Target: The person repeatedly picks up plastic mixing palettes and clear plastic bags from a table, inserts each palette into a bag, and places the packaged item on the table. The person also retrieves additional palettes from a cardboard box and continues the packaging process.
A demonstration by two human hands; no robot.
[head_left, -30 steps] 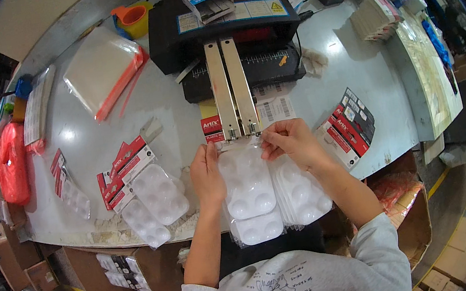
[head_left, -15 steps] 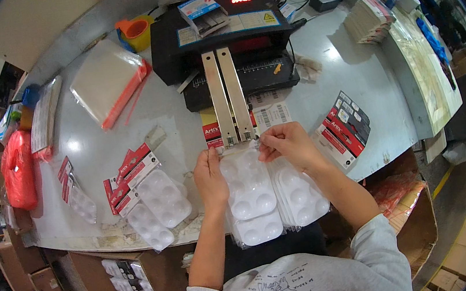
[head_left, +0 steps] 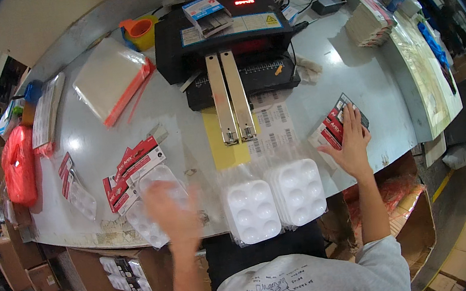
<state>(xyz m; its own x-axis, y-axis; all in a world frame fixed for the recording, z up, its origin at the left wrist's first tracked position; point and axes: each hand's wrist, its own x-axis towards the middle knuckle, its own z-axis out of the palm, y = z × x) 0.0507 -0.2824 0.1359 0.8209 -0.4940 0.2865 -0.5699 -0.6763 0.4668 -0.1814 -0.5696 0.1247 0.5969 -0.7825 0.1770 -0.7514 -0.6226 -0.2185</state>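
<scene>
My left hand (head_left: 174, 214), smeared by motion, is over a pile of bagged white paint palettes (head_left: 149, 228) with red and black header cards (head_left: 140, 158). Whether its fingers grip anything is unclear. On the right, my right hand (head_left: 352, 145) lies with fingers stretched out on a stack of red and black cards (head_left: 331, 127), partly covering it. Between the hands, two stacks of bagged white palettes with round wells, a left stack (head_left: 253, 211) and a right stack (head_left: 299, 192), lie at the table's front edge. Beyond them, a black stapling machine (head_left: 225, 36) points two metal arms (head_left: 230, 99) toward me.
At the back left are clear plastic bags (head_left: 112, 82) with a red edge and a yellow cup (head_left: 141, 33). A red plastic bundle (head_left: 18, 166) sits at the left edge. Stacked cards (head_left: 369, 23) stand back right. Cardboard boxes (head_left: 110, 282) stand below the table.
My hands have parted from beneath the metal arms. The left went to the pile on the left, the right to the card stack. The carded palette is gone from under the arms.
</scene>
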